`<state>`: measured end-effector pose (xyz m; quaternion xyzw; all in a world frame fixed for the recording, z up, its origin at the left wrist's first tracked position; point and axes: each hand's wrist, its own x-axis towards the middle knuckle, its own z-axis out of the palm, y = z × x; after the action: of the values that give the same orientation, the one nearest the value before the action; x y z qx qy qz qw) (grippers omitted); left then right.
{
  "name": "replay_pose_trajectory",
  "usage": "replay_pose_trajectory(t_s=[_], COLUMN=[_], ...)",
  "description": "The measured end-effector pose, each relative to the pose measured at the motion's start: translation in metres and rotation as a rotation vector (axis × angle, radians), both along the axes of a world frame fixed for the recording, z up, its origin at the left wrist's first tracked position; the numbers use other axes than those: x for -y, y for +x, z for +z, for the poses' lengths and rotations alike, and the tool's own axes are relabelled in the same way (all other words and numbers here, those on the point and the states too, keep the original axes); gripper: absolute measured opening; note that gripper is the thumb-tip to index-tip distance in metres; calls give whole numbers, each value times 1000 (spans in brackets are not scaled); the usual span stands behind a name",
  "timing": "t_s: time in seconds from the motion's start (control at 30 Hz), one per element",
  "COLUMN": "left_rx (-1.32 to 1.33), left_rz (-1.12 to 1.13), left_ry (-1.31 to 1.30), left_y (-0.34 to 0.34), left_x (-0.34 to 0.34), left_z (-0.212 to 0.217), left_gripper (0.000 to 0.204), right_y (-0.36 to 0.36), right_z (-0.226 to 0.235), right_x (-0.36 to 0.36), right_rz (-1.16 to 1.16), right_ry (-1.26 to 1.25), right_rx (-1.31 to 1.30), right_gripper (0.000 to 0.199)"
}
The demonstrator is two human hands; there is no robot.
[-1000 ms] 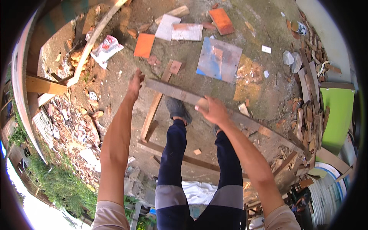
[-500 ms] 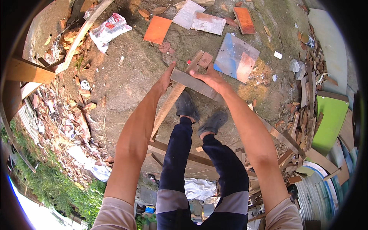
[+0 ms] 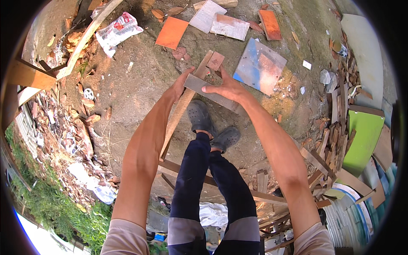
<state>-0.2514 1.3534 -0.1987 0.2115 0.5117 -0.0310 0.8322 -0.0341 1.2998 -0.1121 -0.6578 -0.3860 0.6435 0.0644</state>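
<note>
Mid-frame, the right hand [image 3: 229, 88] grips a wooden plank [image 3: 217, 99]. Left hand's [image 3: 178, 87] hold: can't tell. Weak grip could drop it on the clogs [image 3: 199, 115].

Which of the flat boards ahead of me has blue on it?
The big board beyond and right of your right hand; the orange boards and whitish boards are smaller, without blue.

Your plank [image 3: 217, 99] looks like rough, matt wood. Your clogs [image 3: 200, 117] look like dull plastic, your trousers [image 3: 193, 182] matt cloth.
</note>
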Motion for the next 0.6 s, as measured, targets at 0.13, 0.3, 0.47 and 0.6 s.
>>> replay_pose_trajectory(t_s=[0.13,0.3,0.47,0.6], left_rx=[-60,-5,111,-24], left_rz=[26,-6,-59,-103], left_ry=[49,126,213,243], left_y=[1,25,28,33], left_x=[1,-8,-11,-12], left_z=[-3,31,43,50], left_gripper=[98,96,94,95], right_y=[-4,10,17,32], right_z=[8,6,11,13], right_x=[-3,-3,-15,-28], right_rz=[-11,-26,26,28], right_ry=[-13,-51,-73,-85], right_rx=[17,-13,17,3], right_gripper=[135,130,127,124])
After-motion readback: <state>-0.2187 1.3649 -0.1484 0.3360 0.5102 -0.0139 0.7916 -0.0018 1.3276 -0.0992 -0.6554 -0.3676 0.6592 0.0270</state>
